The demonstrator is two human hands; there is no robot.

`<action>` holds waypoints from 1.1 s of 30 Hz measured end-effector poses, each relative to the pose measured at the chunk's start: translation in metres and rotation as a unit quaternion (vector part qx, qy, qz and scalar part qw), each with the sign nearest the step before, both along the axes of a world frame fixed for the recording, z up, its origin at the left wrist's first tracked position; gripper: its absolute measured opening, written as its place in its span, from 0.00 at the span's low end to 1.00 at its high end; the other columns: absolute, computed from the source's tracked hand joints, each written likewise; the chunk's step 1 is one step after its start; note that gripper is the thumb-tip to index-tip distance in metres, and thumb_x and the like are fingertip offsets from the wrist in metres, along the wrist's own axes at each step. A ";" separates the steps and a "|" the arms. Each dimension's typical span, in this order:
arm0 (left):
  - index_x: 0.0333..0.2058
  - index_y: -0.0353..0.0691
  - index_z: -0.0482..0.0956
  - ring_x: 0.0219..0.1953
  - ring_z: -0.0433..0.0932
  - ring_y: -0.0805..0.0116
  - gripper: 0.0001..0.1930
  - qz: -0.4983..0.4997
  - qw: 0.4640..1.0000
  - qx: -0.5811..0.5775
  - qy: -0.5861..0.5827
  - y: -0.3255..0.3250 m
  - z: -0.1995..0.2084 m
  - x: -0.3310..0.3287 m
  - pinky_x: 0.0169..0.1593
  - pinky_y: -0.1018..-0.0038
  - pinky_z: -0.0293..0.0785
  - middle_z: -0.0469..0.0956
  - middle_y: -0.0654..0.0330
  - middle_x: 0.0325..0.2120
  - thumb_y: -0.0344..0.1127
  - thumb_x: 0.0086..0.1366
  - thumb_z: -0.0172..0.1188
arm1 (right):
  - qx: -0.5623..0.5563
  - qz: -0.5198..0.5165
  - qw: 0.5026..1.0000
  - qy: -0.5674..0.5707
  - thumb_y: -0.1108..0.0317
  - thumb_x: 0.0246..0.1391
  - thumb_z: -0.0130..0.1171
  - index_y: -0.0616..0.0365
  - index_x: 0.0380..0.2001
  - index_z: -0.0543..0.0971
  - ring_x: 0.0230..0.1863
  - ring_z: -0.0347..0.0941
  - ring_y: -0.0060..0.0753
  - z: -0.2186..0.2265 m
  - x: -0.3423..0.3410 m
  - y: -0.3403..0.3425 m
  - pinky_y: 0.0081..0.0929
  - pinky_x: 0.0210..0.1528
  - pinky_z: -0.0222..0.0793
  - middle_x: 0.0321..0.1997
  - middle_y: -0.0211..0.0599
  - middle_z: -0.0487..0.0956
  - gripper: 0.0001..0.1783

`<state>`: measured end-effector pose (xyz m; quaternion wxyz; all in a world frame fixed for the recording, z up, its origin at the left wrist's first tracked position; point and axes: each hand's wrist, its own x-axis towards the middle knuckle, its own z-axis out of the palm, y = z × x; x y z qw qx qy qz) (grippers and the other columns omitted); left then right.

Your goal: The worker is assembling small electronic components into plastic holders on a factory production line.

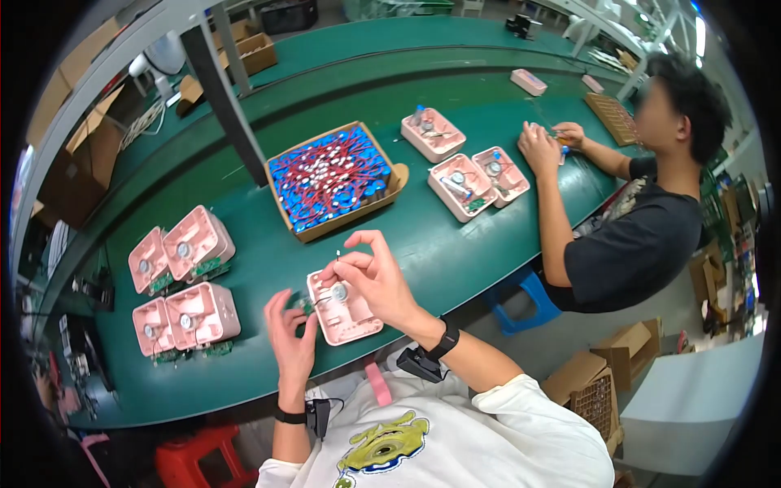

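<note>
A pink plastic housing (pixel 351 329) lies on the bench in front of me, with a round grey part (pixel 338 290) inside it. My right hand (pixel 373 281) is above the housing, thumb and fingertip pinched on a thin wire whose small white connector (pixel 338 254) sticks up. My left hand (pixel 290 335) is at the housing's left side, fingers curved and apart, slightly blurred. Close to its fingertips is a small green circuit board (pixel 305 305), joined to the housing by thin wires. Whether the left fingers touch that board is hard to see.
A cardboard box (pixel 307 234) of blue parts with red wires stands beyond my hands. Pink housings (pixel 203 313) with circuit boards sit at left; more housings (pixel 460 195) are at right. A co-worker (pixel 634 211) works there. A metal post (pixel 224 98) rises behind the box.
</note>
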<state>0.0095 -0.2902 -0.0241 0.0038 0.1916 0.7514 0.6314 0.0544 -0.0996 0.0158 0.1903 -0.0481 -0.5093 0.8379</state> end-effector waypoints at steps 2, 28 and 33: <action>0.52 0.31 0.79 0.46 0.80 0.73 0.15 -0.044 0.989 0.062 -0.130 0.000 -0.023 -0.008 0.49 0.77 0.78 0.81 0.59 0.46 0.19 0.67 0.65 | -0.024 0.022 0.999 0.008 0.70 0.73 0.56 0.68 0.52 0.77 0.44 0.86 0.33 0.000 -0.005 0.001 0.28 0.47 0.82 0.42 0.47 0.87 0.12; 0.50 0.30 0.80 0.43 0.81 0.77 0.11 -0.059 0.970 0.059 -0.230 0.005 -0.018 -0.024 0.47 0.80 0.78 0.82 0.62 0.41 0.23 0.70 0.65 | 0.144 0.129 0.974 -0.120 0.75 0.63 0.66 0.69 0.39 0.85 0.38 0.83 0.24 0.009 -0.011 0.017 0.22 0.42 0.80 0.38 0.40 0.87 0.06; 0.50 0.28 0.81 0.43 0.82 0.75 0.11 -0.077 0.983 0.065 -0.154 0.006 -0.021 -0.024 0.48 0.80 0.79 0.79 0.63 0.44 0.22 0.70 0.64 | 0.424 0.042 0.896 -0.126 0.70 0.57 0.68 0.66 0.37 0.86 0.33 0.84 0.38 0.001 -0.010 0.007 0.34 0.40 0.78 0.37 0.45 0.87 0.09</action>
